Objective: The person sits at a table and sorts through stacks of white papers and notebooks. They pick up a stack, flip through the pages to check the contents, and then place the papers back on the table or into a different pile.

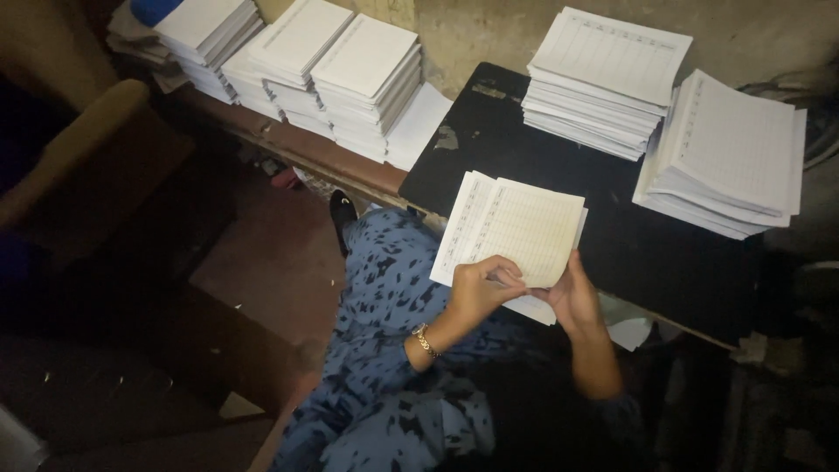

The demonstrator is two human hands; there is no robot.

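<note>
While the far left sits dark, a brown chair arm (83,140) shows beside a low bench (306,149) carrying white paper stacks (332,74), packed edge to edge in a row. Below that, reddish floor (271,262) and a dark shoe (343,214). Lap in blue patterned fabric (384,350) fills bottom centre.

Left hand (476,288), gold bracelet (426,341) on the wrist: grip closed, fingers curled, pinching the lower edge of the ruled sheets (516,227). Right hand (572,297): grip also closed on the same sheets at their lower right corner, thumb up along the edge. Sheets are a thin fanned bundle, cream top page with printed lines and columns, tilted, lying on the near edge of the black desk (647,253) and overhanging toward the lap.

Further right, on the back of the desk: two tall stacks of ruled pages, one (607,79) near centre, another (730,153) just beside it, slightly skewed. Well apart from the hands. Scraps of paper (629,332) below the desk edge, right of the right hand.
</note>
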